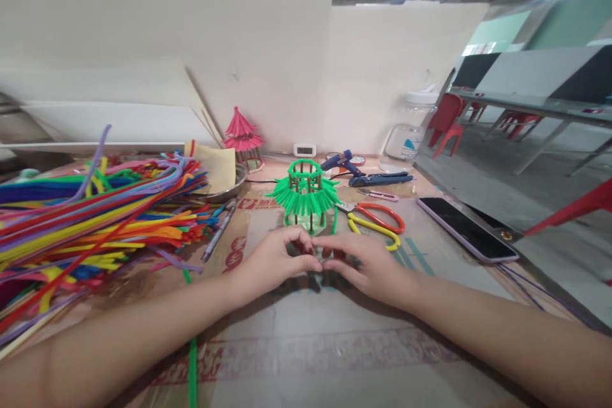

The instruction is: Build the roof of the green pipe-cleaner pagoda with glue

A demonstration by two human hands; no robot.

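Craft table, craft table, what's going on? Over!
Left hand, right hand: nearly touching, grip unclear. Green pipe-cleaner pagoda standing just beyond. Scissors lying close past right hand, seemingly not in the way.

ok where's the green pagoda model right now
In the head view, the green pagoda model stands near the centre, just beyond the left hand and right hand, left of the red-and-yellow scissors.

- The green model (pixel 308 205) stands upright on the table (pixel 363 357).
- Its top is an open, angular ring; brown posts are below.
- Around the posts, a fringed green roof spreads outward.
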